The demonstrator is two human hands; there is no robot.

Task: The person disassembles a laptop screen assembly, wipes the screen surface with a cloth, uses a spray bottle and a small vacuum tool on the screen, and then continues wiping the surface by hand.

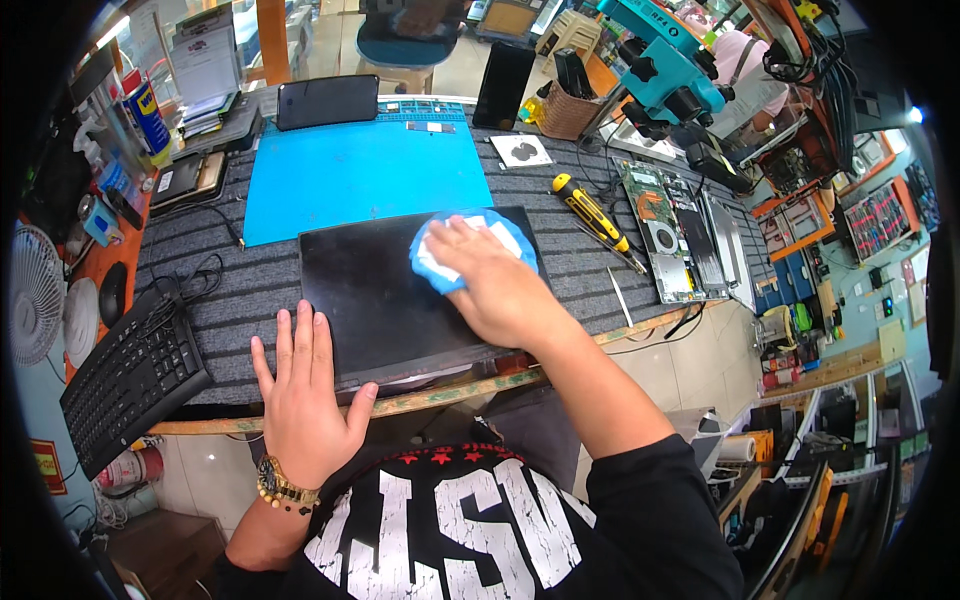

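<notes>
A black laptop lid or screen panel point(365, 290) lies on the grey striped mat near the bench's front edge. My right hand point(490, 280) presses on a blue cloth with a white patch point(430, 275) over its upper right part, fingers curved onto the cloth. My left hand point(315, 390) rests with straight fingers, slightly apart, at the panel's lower left corner and holds nothing. Beyond the panel is a blue work mat point(355, 175) with a black phone or tablet point(327, 100) at its back. To the right lies a yellow-and-black screwdriver point(585, 210).
An opened laptop point(655, 210) lies at the right, below a teal microscope point(650, 70). A keyboard point(130, 375), mouse point(113, 292) and fan point(35, 290) line the left. Near the back stand a dark upright device point(502, 85), a spray can point(145, 120) and a basket point(560, 115).
</notes>
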